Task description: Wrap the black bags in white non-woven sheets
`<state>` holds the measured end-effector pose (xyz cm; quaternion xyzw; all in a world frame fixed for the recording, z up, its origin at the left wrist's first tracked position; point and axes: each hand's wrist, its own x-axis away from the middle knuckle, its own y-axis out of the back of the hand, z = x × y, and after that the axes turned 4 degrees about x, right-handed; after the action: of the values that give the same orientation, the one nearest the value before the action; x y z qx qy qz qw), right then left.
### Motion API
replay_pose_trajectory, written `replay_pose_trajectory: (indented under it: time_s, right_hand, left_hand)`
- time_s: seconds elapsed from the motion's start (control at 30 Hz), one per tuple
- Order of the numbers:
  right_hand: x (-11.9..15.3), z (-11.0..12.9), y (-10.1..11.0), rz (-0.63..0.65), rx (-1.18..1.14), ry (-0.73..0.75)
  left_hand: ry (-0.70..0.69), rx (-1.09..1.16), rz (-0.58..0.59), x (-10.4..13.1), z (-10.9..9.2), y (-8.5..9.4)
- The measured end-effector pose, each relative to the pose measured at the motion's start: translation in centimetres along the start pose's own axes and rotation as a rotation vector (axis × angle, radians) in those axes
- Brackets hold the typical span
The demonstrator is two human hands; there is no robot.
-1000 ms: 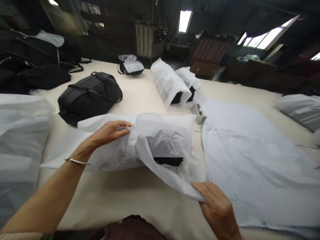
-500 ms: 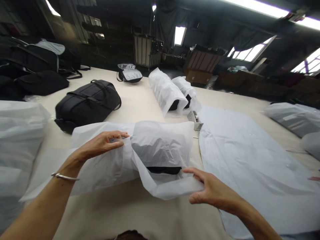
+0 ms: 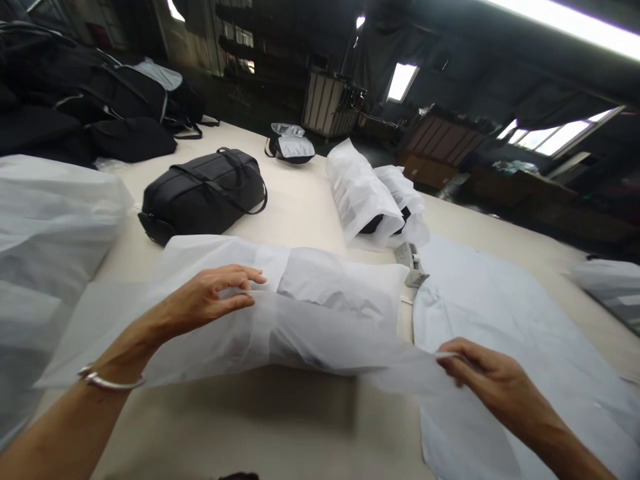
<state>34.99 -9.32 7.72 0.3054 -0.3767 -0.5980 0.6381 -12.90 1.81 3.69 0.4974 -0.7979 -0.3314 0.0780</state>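
Observation:
A bundle [image 3: 330, 313] wrapped in thin white translucent sheet lies across the table in front of me, a dark shape showing faintly through it. My left hand [image 3: 215, 293] is at the bundle's left part, thumb and fingers pinching the sheet's upper edge. Over to the right, my right hand [image 3: 485, 373] grips the sheet's right end between thumb and fingers, holding it stretched out past the bundle. The front of the bundle is covered by the sheet.
A black bag [image 3: 200, 190] stands behind the bundle at left. Two wrapped bundles [image 3: 363, 193] lie further back, with a grey tape dispenser [image 3: 413, 265] nearer. A pale blue cloth [image 3: 500, 320] covers the right side. Black bags [image 3: 125, 137] are piled at far left.
My right hand has closed on the sheet and moved right, drawing it over the dark opening. My left hand has closed on the sheet's edge. The view has shifted and tilted.

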Motion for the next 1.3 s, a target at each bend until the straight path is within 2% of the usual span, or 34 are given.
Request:
replay_pose_trajectory:
  time_s: [0.1, 0.2, 0.3, 0.43, 0.53, 0.6, 0.67, 0.73, 0.8, 0.87, 0.93, 1.0, 1.07, 1.13, 1.2, 1.23, 1.3]
  right_hand:
    - [-3.6, -0.7, -0.3, -0.23, 0.053, 0.112]
    - [-8.5, -0.6, -1.3, -0.273, 0.065, 0.294]
    - [-13.2, -0.3, -2.5, -0.17, 0.037, 0.425]
    - [-16.8, -0.9, -3.7, 0.116, -0.118, 0.301]
    - [-17.4, -2.0, -4.1, 0.242, -0.239, 0.207]
    - [-17.3, -2.6, -4.2, 0.283, -0.274, 0.188]
    - [-17.2, -2.9, -4.3, 0.278, -0.292, 0.188]
    - [-17.2, -2.8, -4.6, 0.252, -0.313, 0.187]
    - [-17.2, -2.6, -4.8, 0.235, -0.343, 0.176]
    - [-17.0, -2.5, -4.8, 0.242, -0.374, 0.158]
    - [-16.4, -2.5, -4.1, 0.28, -0.399, 0.148]
    - [-15.8, -2.6, -2.8, 0.315, -0.395, 0.142]
    - [-15.5, -2.5, -1.2, 0.23, -0.391, 0.143]
    - [-16.0, -1.9, 0.1, -0.003, -0.354, 0.18]
    - [-17.4, -0.5, 0.4, -0.227, -0.28, 0.286]
    - [-18.3, 0.5, 0.0, -0.281, -0.237, 0.352]
    - [-20.1, 2.8, -1.6, -0.241, -0.192, 0.467]
  left_hand:
    - [0.075, -0.014, -0.015, 0.3, 0.5, -0.4]
    - [0.101, -0.1, -0.054, -0.5, 0.8, -0.9]
    - [0.099, -0.199, -0.081, -1.7, 0.7, -1.3]
    - [0.099, -0.268, -0.138, -1.9, 0.9, -1.8]
    - [0.095, -0.307, -0.183, -1.2, 1.0, -2.0]
    - [0.08, -0.398, -0.236, -1.0, 0.2, -2.1]
    - [0.002, -0.492, -0.299, -1.3, -1.6, -2.6]
    - [-0.137, -0.543, -0.302, -2.5, -4.0, -3.9]
    - [-0.246, -0.555, -0.216, -4.3, -5.9, -6.0]
    - [-0.283, -0.541, -0.096, -6.4, -6.6, -8.5]
    - [-0.281, -0.48, 0.029, -8.2, -6.2, -10.9]
    - [-0.303, -0.399, 0.11, -9.1, -5.1, -12.5]
    - [-0.388, -0.308, 0.126, -9.2, -4.1, -13.2]
    - [-0.509, -0.216, 0.103, -8.7, -3.7, -13.3]
    - [-0.61, -0.16, 0.096, -8.2, -3.7, -13.2]
    - [-0.637, -0.154, 0.098, -8.0, -3.9, -13.1]
    - [-0.66, -0.172, 0.096, -8.1, -4.1, -13.1]
